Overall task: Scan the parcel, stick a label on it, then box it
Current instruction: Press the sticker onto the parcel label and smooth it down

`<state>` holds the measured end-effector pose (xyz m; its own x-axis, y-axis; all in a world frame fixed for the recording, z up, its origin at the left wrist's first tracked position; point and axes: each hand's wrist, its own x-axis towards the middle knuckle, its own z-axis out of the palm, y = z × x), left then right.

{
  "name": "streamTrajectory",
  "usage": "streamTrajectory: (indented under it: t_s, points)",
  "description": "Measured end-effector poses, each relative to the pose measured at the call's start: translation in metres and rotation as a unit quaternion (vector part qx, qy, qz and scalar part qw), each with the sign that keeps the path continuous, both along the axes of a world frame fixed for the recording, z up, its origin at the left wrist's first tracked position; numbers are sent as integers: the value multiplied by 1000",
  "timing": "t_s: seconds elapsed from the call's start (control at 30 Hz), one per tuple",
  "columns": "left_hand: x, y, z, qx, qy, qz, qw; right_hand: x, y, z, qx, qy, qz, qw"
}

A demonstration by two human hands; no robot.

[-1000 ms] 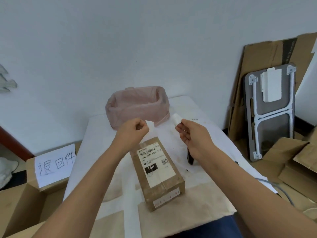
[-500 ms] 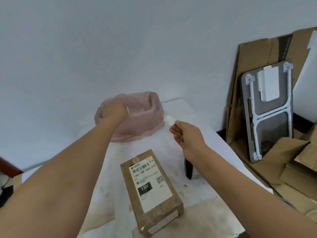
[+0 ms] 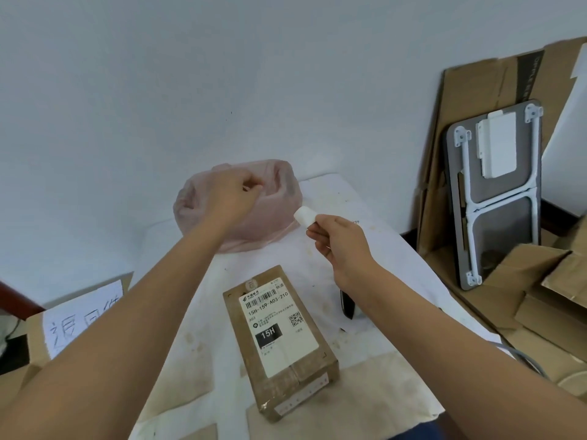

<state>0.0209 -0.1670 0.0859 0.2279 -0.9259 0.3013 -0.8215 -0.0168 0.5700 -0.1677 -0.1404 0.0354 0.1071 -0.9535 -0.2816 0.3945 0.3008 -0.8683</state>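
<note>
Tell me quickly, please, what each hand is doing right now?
Left hand: pinched shut over the pink bag; holding anything cannot be told.
Right hand: shut on a small white piece.

White table [image 3: 397, 265] carries parcel [image 3: 281, 338], pink bag [image 3: 273, 223], dark scanner [image 3: 347, 304].

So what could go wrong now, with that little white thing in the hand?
The white label is pinched only at its edge by the right hand, so it might curl and stick to itself or to the fingers. The left hand is up at the pink bag, away from the parcel, so the parcel may slide when the label is pressed on. The right forearm hangs above the dark scanner and could knock it.
</note>
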Motion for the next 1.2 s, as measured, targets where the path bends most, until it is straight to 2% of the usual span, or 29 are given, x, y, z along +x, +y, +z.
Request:
streamTrajectory:
  t_s: [0.13, 0.23, 0.33, 0.47, 0.63, 0.73, 0.87, 1.2]
  points:
    - [-21, 57, -1, 28, 228, -54, 972, 2, 15, -3, -76, 89, 0, 993]
    - [-30, 96, -8, 27, 308, -38, 950, 4, 30, -5, -148, 174, -4, 973]
    - [-37, 120, -19, 59, 326, -2, 943, 6, 44, -8, -222, 253, -4, 942]
    - [-43, 143, -34, 75, 373, 38, 924, 7, 65, -10, -313, 308, 8, 898]
    - [-46, 165, -46, 85, 416, 61, 904, 2, 83, -22, -448, 428, 2, 785]
    - [-49, 175, -49, 81, 422, 68, 900, -2, 94, -26, -487, 462, 1, 741]
    - [-51, 185, -52, 80, 440, 64, 892, -3, 105, -30, -526, 469, -9, 710]
    - [-52, 193, -56, 78, 435, 64, 895, -2, 119, -40, -556, 478, 2, 680]
